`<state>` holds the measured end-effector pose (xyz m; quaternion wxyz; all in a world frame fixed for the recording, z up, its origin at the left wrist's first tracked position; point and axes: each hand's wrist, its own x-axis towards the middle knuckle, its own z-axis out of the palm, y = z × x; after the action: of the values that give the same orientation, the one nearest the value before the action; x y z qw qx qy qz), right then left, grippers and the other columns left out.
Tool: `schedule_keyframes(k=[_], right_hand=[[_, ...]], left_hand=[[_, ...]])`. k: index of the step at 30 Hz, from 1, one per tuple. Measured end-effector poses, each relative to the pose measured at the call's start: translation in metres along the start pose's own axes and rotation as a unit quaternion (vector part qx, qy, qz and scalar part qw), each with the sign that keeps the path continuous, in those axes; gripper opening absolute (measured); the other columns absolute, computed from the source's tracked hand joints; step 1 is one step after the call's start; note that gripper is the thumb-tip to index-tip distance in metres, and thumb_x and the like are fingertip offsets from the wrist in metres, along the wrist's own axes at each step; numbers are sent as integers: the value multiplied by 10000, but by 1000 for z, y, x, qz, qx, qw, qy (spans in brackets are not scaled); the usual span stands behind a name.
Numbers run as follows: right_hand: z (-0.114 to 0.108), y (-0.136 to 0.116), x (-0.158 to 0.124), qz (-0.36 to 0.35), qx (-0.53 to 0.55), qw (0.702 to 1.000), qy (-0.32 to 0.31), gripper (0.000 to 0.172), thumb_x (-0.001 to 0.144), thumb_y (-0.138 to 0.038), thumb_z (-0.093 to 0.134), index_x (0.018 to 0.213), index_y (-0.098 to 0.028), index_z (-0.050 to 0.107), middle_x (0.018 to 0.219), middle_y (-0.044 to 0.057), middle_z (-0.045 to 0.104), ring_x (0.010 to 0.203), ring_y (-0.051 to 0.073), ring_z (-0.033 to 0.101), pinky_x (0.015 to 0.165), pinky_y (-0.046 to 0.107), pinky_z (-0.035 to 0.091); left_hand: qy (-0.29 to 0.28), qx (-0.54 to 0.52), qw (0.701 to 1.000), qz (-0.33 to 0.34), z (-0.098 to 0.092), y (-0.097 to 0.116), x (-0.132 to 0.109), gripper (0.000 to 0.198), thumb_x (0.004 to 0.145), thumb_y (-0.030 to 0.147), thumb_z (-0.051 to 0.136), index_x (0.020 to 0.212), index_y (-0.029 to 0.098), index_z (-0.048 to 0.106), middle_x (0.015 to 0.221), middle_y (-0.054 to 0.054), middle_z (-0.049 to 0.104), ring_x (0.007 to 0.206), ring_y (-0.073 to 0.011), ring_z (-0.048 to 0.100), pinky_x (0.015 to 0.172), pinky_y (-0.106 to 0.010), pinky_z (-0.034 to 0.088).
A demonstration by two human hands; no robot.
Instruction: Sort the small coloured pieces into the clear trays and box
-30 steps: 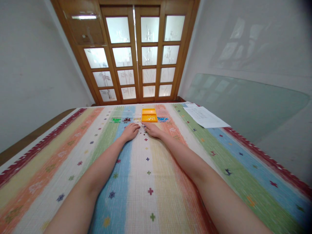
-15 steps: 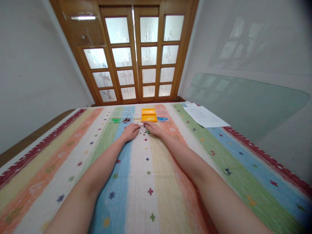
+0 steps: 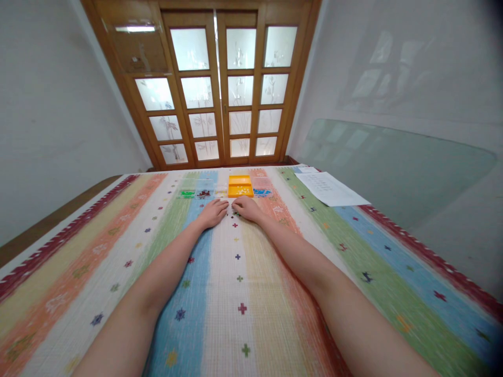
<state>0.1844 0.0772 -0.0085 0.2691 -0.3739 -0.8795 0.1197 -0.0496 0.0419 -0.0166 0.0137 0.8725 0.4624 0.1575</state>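
My left hand (image 3: pixel 214 212) rests on the striped tablecloth, its fingers stretched toward the right and lying nearly flat. Opposite it, my right hand (image 3: pixel 247 208) has its fingers curled in a pinch; anything between the fingertips is too small to make out. A few tiny dark and green pieces (image 3: pixel 237 213) lie on the cloth between and below the hands. Just beyond the fingers stands an open yellow box (image 3: pixel 240 180) with small white pieces in its near half. Open clear boxes beside it hold green pieces (image 3: pixel 187 194), dark brown pieces (image 3: pixel 204 193) and blue pieces (image 3: pixel 262 192).
The striped tablecloth (image 3: pixel 228 293) covers the table. Printed paper sheets (image 3: pixel 332 188) lie at the far right. A glass panel (image 3: pixel 393 162) stands against the right wall. Wooden doors with glass panes (image 3: pixel 239 89) are beyond the table.
My right hand has drawn its fingers in from a looser reach to a tighter curl, covering some of the small pieces. My left hand has shifted slightly right.
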Motion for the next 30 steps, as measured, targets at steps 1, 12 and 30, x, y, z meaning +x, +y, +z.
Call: schedule_keyframes(k=[1, 12, 30], right_hand=[[-1, -1, 0, -8, -5, 1000, -6, 314, 1004, -270, 550, 824, -157, 781, 869, 84, 757, 814, 193, 628, 809, 280, 445], [-4, -5, -4, -59, -50, 997, -11, 313, 1049, -293, 538, 963, -177, 816, 1009, 104, 780, 951, 224, 657, 933, 323, 456], [-10, -13, -7, -83, -16, 996, -35, 297, 1038, -262, 541, 1129, -214, 820, 1170, 113, 764, 1102, 257, 672, 1021, 404, 496]], left_hand=[[2, 1, 1000, 1, 1, 0, 0, 514, 1083, 383, 353, 1489, 185, 600, 1568, -76, 581, 1497, -255, 461, 1312, -430, 247], [24, -1, 1000, 14, 3, 0, 2, 496, 1083, 353, 343, 1453, 194, 633, 1513, -85, 629, 1454, -246, 505, 1296, -440, 289], [178, -23, 976, -121, -4, -42, -4, 499, 1075, 346, 339, 1449, 203, 637, 1507, -99, 626, 1427, -253, 516, 1277, -509, 338]])
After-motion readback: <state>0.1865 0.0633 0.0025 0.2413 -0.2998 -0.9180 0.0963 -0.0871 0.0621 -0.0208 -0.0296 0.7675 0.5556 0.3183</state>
